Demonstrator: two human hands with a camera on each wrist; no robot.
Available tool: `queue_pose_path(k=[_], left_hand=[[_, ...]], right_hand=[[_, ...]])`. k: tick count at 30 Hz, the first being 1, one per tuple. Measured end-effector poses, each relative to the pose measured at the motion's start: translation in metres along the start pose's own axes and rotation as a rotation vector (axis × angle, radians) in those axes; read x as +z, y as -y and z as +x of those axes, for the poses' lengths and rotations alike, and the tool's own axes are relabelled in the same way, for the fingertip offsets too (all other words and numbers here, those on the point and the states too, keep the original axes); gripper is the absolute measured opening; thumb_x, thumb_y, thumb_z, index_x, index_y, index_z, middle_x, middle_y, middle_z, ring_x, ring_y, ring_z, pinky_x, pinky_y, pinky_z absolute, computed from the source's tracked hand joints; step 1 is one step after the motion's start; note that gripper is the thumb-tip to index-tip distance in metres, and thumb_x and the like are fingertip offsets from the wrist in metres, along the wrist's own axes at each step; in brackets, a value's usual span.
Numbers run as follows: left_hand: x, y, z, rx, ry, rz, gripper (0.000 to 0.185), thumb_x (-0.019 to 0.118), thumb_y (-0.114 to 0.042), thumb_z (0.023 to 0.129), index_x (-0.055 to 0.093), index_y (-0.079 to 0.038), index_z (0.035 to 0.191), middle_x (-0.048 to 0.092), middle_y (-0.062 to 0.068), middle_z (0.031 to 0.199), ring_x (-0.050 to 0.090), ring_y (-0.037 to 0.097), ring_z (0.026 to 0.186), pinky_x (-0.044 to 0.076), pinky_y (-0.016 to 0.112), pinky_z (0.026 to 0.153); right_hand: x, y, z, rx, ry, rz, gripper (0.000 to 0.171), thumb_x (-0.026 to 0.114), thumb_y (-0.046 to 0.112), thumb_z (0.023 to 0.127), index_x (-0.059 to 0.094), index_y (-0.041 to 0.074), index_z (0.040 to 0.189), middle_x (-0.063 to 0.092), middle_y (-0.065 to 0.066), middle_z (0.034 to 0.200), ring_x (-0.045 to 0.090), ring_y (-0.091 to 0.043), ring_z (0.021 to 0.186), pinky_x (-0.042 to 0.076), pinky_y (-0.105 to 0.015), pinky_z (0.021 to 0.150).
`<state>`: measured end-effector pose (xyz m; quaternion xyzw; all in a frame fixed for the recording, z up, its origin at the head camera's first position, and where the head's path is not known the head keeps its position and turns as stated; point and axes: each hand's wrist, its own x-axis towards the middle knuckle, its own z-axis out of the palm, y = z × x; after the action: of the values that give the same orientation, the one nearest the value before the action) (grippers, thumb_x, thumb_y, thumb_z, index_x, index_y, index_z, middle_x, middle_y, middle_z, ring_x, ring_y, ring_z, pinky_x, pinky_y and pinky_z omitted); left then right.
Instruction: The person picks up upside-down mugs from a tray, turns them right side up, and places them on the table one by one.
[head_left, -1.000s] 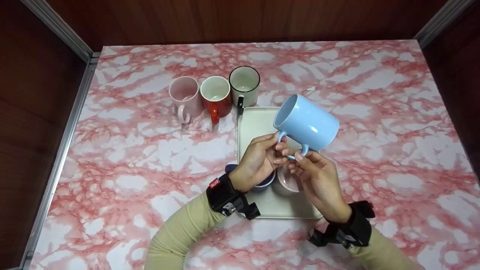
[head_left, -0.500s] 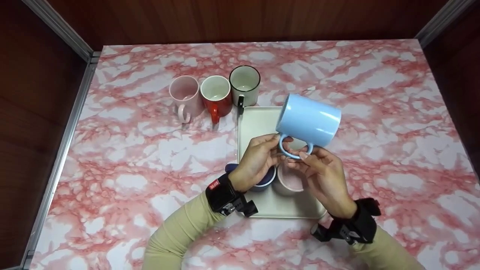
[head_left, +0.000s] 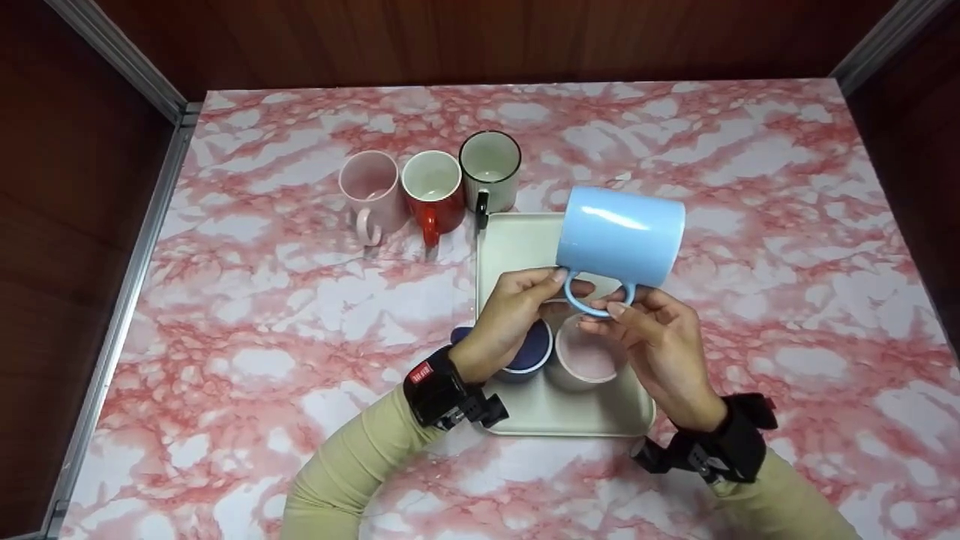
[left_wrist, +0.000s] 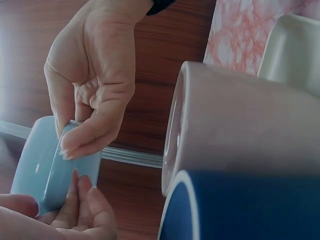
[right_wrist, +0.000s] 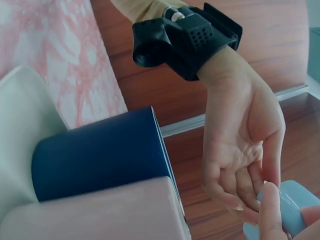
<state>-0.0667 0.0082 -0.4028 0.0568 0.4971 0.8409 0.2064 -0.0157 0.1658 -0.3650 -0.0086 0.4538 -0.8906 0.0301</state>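
We log the light-blue mug (head_left: pixel 622 236) tipped sideways above the tray (head_left: pixel 570 420) — left hand (head_left: pixel 504 322) pinching its handle (head_left: pixel 583 307) near the rim, right hand (head_left: pixel 671 349) pinching it nearer the base.

Soft shadow on tray (head_left: pixel 551 414); glare on blue mug (head_left: pixel 621 238); wrist views hazy.

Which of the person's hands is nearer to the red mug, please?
The left. In the head view, the left hand is below and to the right of the red mug; the right hand lies farther right, beyond the left one.
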Motion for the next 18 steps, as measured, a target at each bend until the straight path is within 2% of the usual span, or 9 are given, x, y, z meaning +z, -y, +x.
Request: queue_pose_path(k=[4,7,8,12,15,18], left_hand=[[0.012,-0.03,-0.014,-0.016,-0.061,0.107,0.028,0.045,-0.007,0.095,0.058,0.012,0.11,0.064,0.02,0.102,0.061,0.017,0.094,0.045,0.035,0.086],[0.014,-0.044,-0.02,-0.032,-0.08,0.125,0.029,0.045,-0.005,0.095,0.054,0.014,0.114,0.06,0.025,0.109,0.06,0.017,0.098,0.044,0.034,0.087],[0.013,-0.046,-0.021,-0.034,-0.082,0.121,0.03,0.044,-0.005,0.095,0.053,0.014,0.116,0.058,0.026,0.11,0.059,0.018,0.099,0.044,0.034,0.088],[0.004,-0.052,-0.024,-0.013,-0.085,0.117,0.032,0.044,-0.007,0.096,0.051,0.012,0.12,0.059,0.024,0.112,0.057,0.024,0.106,0.044,0.033,0.088],[-0.004,-0.055,-0.025,0.02,-0.109,0.112,0.031,0.044,-0.008,0.096,0.052,0.011,0.12,0.06,0.021,0.112,0.056,0.024,0.108,0.043,0.034,0.089],[-0.012,-0.057,-0.027,0.048,-0.136,0.11,0.03,0.044,-0.008,0.096,0.052,0.01,0.119,0.061,0.019,0.111,0.055,0.022,0.109,0.043,0.035,0.089]], right_hand=[[-0.001,0.004,0.003,-0.039,0.018,-0.045,0.009,0.048,-0.017,0.084,0.055,-0.013,0.09,0.062,-0.021,0.085,0.065,-0.031,0.074,0.052,-0.042,0.072],[-0.003,0.007,0.006,-0.056,0.008,-0.102,0.008,0.051,-0.016,0.084,0.056,-0.015,0.09,0.062,-0.021,0.083,0.065,-0.032,0.071,0.053,-0.04,0.067],[-0.004,0.009,0.007,-0.057,0.001,-0.124,0.007,0.052,-0.015,0.084,0.056,-0.015,0.09,0.062,-0.021,0.083,0.065,-0.032,0.07,0.053,-0.039,0.063],[-0.01,0.013,0.013,-0.067,-0.027,-0.18,0.007,0.053,-0.016,0.083,0.055,-0.016,0.09,0.061,-0.021,0.083,0.065,-0.033,0.068,0.053,-0.041,0.061],[-0.014,0.015,0.019,-0.084,-0.038,-0.186,0.008,0.053,-0.018,0.081,0.054,-0.018,0.089,0.059,-0.021,0.083,0.065,-0.034,0.07,0.051,-0.046,0.068],[-0.018,0.016,0.026,-0.099,-0.034,-0.188,0.008,0.053,-0.018,0.081,0.054,-0.02,0.089,0.058,-0.021,0.083,0.065,-0.034,0.074,0.051,-0.047,0.068]])
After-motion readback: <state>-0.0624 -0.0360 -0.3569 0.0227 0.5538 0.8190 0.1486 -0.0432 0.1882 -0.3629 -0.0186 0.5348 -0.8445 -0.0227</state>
